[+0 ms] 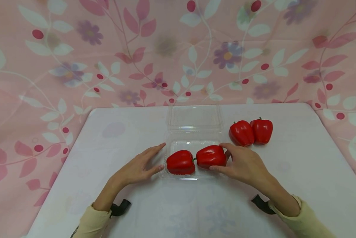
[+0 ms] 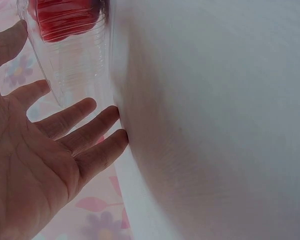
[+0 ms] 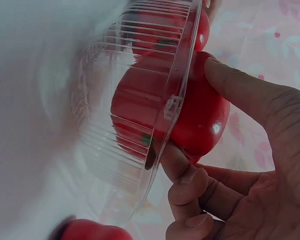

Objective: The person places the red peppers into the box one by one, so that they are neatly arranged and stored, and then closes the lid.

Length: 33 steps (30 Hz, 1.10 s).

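Note:
A clear plastic clamshell container (image 1: 181, 144) lies opened out on the table, its lid (image 1: 195, 117) folded back on the far side. Two red bell peppers lie on their sides in its base, the left pepper (image 1: 180, 162) and the right pepper (image 1: 210, 156), stems toward each other. My right hand (image 1: 244, 163) holds the right pepper between thumb and fingers; the right wrist view shows this pepper (image 3: 205, 115) rising above the container's rim. My left hand (image 1: 140, 167) is at the container's left edge with fingers spread, its thumb (image 2: 12, 42) by the rim in the left wrist view.
Two more red bell peppers, one nearer (image 1: 241, 133) and one farther right (image 1: 262, 131), stand side by side right of the container. A white cloth covers the table (image 1: 130, 211). Behind it hangs a pink floral curtain (image 1: 172, 49).

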### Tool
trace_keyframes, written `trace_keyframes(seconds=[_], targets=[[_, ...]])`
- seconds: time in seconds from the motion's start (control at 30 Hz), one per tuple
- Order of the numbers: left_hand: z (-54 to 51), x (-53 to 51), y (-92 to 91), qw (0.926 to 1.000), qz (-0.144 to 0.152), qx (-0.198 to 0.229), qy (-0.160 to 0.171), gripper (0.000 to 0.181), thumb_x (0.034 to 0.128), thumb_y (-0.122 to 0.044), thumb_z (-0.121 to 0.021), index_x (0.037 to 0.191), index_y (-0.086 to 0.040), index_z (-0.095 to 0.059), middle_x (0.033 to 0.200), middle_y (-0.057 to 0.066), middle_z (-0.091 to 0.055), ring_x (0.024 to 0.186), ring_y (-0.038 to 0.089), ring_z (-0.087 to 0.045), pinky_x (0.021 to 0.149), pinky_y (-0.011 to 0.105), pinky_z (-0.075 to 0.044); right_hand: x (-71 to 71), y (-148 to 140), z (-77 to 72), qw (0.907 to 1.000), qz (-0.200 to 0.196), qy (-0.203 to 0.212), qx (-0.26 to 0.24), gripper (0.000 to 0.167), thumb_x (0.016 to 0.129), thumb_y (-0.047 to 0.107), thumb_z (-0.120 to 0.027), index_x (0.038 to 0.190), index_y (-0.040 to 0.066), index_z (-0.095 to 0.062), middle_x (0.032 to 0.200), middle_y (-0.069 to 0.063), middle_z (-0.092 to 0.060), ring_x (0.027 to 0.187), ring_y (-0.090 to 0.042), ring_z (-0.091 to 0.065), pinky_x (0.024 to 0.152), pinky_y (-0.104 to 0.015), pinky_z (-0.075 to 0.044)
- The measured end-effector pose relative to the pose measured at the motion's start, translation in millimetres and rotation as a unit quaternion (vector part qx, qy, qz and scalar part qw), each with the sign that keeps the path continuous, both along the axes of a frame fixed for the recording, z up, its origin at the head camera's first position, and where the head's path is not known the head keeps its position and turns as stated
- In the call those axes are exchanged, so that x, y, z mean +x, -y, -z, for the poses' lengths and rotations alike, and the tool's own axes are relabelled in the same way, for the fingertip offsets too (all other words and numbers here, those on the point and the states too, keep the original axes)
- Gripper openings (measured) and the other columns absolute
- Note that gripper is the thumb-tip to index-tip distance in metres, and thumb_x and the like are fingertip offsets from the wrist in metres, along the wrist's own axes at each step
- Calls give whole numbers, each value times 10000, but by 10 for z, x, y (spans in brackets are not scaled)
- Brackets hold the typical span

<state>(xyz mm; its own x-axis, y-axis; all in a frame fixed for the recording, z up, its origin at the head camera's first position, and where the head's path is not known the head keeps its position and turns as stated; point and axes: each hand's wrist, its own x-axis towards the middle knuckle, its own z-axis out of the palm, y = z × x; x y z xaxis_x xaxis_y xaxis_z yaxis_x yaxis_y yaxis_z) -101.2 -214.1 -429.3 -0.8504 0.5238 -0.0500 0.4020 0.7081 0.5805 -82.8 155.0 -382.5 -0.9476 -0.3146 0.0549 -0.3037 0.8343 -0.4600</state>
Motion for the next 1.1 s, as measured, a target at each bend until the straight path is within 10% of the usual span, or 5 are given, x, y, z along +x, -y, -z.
trace_keyframes(seconds=[1.1], targets=[[-20, -3, -1, 9999, 100, 48, -30, 763, 929, -539, -583, 1570, -263, -275, 1536, 1, -377, 1393, 224, -370, 1041, 564, -396, -11, 35, 29, 9988, -380, 44, 308, 519, 671, 429, -886, 1001, 98, -662, 592, 96, -474, 511, -84, -425, 467, -242, -377]])
